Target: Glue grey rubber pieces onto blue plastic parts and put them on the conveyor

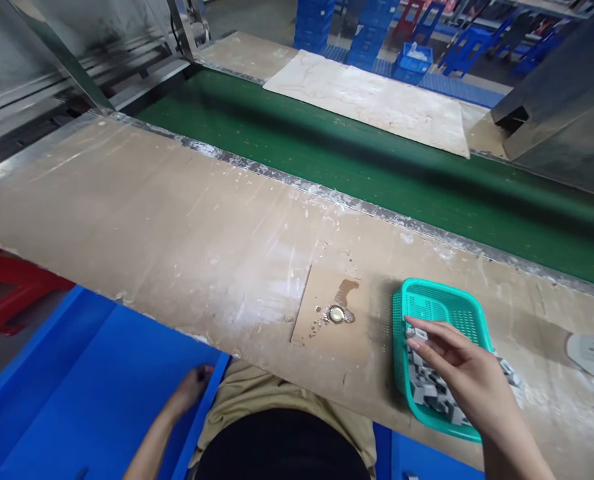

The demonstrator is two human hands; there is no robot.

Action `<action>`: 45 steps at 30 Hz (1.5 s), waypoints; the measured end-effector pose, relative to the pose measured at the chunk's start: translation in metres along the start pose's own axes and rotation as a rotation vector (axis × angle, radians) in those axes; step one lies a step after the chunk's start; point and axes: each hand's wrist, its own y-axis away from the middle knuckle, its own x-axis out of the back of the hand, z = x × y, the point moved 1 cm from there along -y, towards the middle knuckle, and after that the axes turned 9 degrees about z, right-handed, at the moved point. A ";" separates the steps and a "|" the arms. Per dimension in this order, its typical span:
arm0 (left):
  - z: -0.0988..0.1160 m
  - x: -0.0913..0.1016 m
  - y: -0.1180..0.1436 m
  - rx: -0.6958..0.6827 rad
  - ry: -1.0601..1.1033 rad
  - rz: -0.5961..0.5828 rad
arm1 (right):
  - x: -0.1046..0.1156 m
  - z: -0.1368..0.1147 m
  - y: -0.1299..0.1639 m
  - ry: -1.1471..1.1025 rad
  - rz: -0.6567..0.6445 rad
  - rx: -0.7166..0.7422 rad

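R hand [457,363] loose, fingers in teal basket [429,303] on grey pieces [429,390]; L hand [191,387] grips blue bin [101,380].

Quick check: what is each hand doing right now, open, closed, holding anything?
Left hand: low beside the blue bin, fingers on its edge; grip cannot be told.
Right hand: open, fingers spread over the grey pieces in the teal basket, holding nothing visible.

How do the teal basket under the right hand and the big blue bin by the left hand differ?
The teal basket is small, with mesh walls, and sits on the workbench holding grey pieces. The blue bin is far larger, solid-walled, and sits below the bench edge. The right hand reaches into the basket; the left hand touches the bin's rim. Both look plastic.
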 end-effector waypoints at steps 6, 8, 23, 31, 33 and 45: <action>0.002 0.018 0.005 0.100 0.261 -0.071 | -0.038 -0.014 -0.001 0.125 -0.020 0.269; 0.005 0.029 0.010 0.155 0.355 -0.067 | -0.052 -0.016 -0.002 0.221 -0.057 0.422; 0.047 0.047 0.054 0.289 0.874 -0.038 | -0.075 -0.008 -0.003 0.389 -0.089 0.693; 0.076 0.043 0.090 0.164 0.921 -0.341 | -0.074 -0.008 -0.003 0.345 -0.103 0.619; 0.093 0.037 0.101 0.108 0.930 -0.374 | -0.071 -0.011 -0.003 0.282 -0.097 0.510; 0.215 -0.075 0.134 -0.245 0.995 -0.450 | -0.054 -0.055 0.026 -0.352 -0.095 -0.038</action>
